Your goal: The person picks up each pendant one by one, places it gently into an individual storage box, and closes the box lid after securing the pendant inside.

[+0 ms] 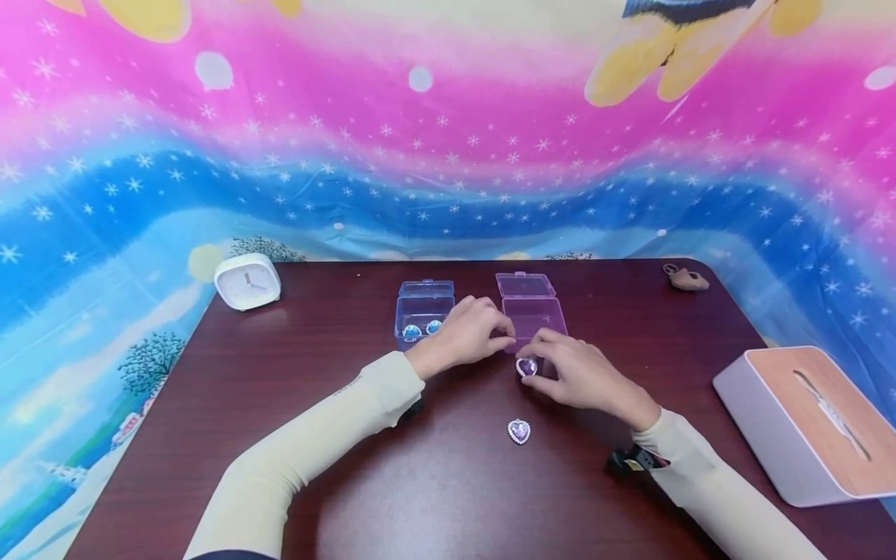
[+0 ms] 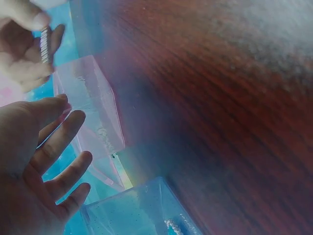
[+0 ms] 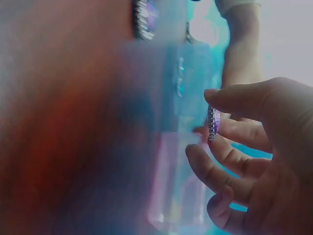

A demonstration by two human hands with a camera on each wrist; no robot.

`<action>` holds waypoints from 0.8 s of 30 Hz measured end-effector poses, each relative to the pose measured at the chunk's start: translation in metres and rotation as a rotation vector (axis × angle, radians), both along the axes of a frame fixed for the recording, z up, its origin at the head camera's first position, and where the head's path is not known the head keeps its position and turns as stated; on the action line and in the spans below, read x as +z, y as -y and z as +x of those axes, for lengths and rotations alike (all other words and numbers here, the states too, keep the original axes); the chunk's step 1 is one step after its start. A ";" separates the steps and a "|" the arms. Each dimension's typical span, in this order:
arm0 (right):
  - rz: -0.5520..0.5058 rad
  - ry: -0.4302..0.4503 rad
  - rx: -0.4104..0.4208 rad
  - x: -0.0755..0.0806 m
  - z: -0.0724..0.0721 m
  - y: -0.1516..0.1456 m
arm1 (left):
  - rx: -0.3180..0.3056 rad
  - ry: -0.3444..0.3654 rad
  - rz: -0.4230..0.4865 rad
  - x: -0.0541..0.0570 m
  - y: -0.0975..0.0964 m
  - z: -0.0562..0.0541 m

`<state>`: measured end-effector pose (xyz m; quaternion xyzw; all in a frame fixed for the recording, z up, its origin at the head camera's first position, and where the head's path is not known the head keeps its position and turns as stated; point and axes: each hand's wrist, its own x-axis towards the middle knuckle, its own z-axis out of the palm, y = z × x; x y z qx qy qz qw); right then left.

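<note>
In the head view my right hand (image 1: 577,369) pinches a purple heart-shaped gem (image 1: 527,367) with a pale beaded rim between thumb and fingers. The right wrist view shows this gem (image 3: 213,122) edge-on. My left hand (image 1: 470,330) holds the near left edge of a pink clear plastic box (image 1: 535,315) with thumb and index finger, its other fingers loose. That box has its lid raised at the back. A second purple heart gem (image 1: 519,431) lies on the table in front of the hands. Left of the pink box, a blue clear box (image 1: 425,309), also with lid raised, contains blue gems (image 1: 411,332).
A white clock (image 1: 247,281) stands at the table's back left. On the far right corner lies a small brown item with a ring (image 1: 687,278). A tissue box with a wooden top (image 1: 805,424) occupies the right side. A patterned cloth hangs behind the dark wooden table (image 1: 420,498).
</note>
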<state>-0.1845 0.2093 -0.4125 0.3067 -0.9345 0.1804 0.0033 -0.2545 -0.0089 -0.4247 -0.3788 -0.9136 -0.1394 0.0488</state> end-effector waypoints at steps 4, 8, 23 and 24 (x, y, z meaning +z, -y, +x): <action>-0.026 -0.066 -0.030 0.012 -0.009 -0.009 | 0.001 0.002 -0.001 0.000 0.001 0.000; -0.041 -0.093 -0.070 0.022 -0.023 -0.018 | 0.008 0.007 -0.002 0.000 0.001 0.000; -0.006 -0.034 -0.142 0.020 -0.059 -0.034 | 0.000 0.016 -0.011 0.001 0.000 0.001; -0.007 -0.028 -0.143 0.019 -0.061 -0.034 | -0.002 0.019 -0.011 0.001 0.000 0.001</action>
